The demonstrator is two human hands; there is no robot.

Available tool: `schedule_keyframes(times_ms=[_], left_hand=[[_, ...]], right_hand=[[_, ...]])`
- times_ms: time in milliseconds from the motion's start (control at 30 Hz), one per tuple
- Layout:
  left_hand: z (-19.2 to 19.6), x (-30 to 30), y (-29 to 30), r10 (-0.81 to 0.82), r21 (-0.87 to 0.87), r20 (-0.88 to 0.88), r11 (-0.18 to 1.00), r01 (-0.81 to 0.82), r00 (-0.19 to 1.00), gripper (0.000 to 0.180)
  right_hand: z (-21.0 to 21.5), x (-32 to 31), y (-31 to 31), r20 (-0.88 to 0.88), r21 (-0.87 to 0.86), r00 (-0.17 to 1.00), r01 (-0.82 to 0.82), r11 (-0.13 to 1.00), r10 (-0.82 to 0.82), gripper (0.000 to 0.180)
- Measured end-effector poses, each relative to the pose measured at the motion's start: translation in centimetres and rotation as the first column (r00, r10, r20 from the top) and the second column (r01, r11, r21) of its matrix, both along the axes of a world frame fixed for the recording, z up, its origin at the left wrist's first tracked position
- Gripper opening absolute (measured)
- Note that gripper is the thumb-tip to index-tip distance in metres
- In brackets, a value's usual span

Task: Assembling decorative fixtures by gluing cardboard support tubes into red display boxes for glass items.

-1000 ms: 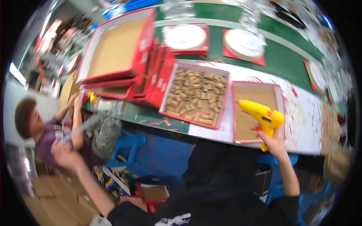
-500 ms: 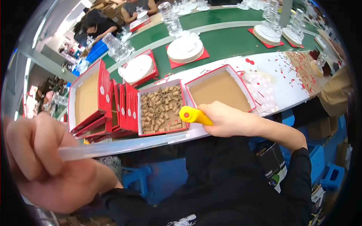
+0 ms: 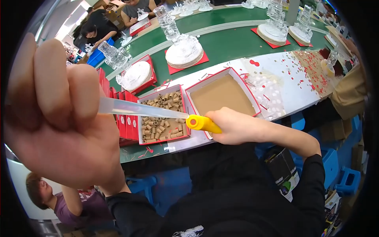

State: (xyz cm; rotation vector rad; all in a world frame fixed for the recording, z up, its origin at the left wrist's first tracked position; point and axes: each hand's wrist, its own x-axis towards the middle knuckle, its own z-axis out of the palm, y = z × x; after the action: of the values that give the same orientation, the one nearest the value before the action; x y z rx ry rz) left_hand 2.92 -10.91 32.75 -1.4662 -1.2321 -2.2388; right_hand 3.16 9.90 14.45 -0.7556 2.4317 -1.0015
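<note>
My left hand [image 3: 67, 106], large at the left, has its fingers curled round a long translucent glue stick [image 3: 146, 110]. The stick points right, its far tip meeting the round rear end of a yellow glue gun [image 3: 203, 123] in this view. Whether the tip has entered the gun cannot be made out. My right hand [image 3: 233, 125] is wrapped round the gun, hiding most of it. Behind the stick stands a red-edged box of short brown cardboard tubes [image 3: 141, 132]. An open box with a bare brown bottom [image 3: 221, 94] lies just beyond my right hand.
Red boxes [image 3: 128, 125] stack behind my left hand. Stacks of white discs [image 3: 183, 53] with clear plastic pieces stand on the green conveyor [image 3: 221, 39]. Red scraps litter the white table [image 3: 294, 85]. Blue stools [image 3: 347, 181] stand below. People sit across; another person [image 3: 65, 201] is at lower left.
My left hand has moved up and right, bringing the glue stick's tip from below the glue gun to its rear end. My right hand barely moved. A person has come into view at lower left.
</note>
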Motion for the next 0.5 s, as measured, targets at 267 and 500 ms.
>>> schedule_keyframes(times_ms=[267,500], left_hand=[[0.1,-1.7,0.0,0.003,-0.057,-0.01,0.998,-0.003,1.0,0.029],[0.1,-2.6,-0.5,0.032,-0.096,-0.022,0.995,-0.034,0.999,0.03]], right_hand=[[-0.5,-0.7,0.0,0.007,-0.012,1.0,-0.009,1.0,0.009,0.027],[0.1,-0.6,-0.1,0.072,0.021,0.997,-0.006,1.0,0.005,0.027]])
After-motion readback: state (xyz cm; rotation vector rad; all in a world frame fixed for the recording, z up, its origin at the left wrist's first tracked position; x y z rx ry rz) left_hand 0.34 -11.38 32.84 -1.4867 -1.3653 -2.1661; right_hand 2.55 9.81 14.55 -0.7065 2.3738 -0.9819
